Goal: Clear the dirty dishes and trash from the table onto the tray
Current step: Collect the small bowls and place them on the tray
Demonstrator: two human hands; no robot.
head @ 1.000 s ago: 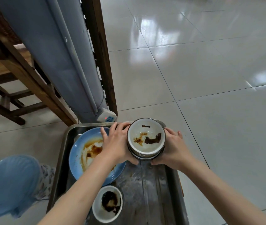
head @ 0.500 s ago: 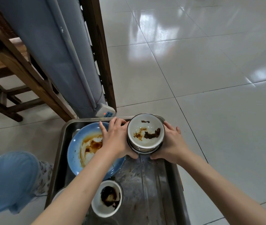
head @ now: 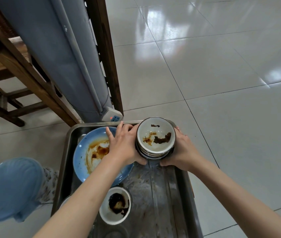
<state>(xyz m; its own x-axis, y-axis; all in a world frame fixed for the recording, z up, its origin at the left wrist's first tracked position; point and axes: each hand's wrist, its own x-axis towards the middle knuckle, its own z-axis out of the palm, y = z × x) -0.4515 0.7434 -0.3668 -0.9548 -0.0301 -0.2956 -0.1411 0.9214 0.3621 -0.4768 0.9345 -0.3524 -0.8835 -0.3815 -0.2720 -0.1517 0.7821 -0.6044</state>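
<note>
A stack of dirty bowls (head: 155, 140), the top one white inside with brown sauce smears, sits at the far right corner of a steel tray (head: 163, 191). My left hand (head: 124, 145) grips the stack's left side and my right hand (head: 181, 150) grips its right side. A blue plate (head: 84, 157) with orange-brown sauce lies on the tray's left, partly under my left forearm. A small white bowl (head: 114, 206) with dark sauce stands near the tray's front.
A wooden post (head: 105, 54) and a grey padded column (head: 59, 54) rise just beyond the tray, with a white power strip (head: 112, 115) at their foot. Wooden furniture legs (head: 16, 78) stand at left. Glossy tiled floor (head: 222, 100) spreads to the right. A blue-clad knee (head: 11, 189) is at lower left.
Both hands keep holding the bowl stack, which sits slightly farther toward the tray's far right corner. The view has shifted a little.
</note>
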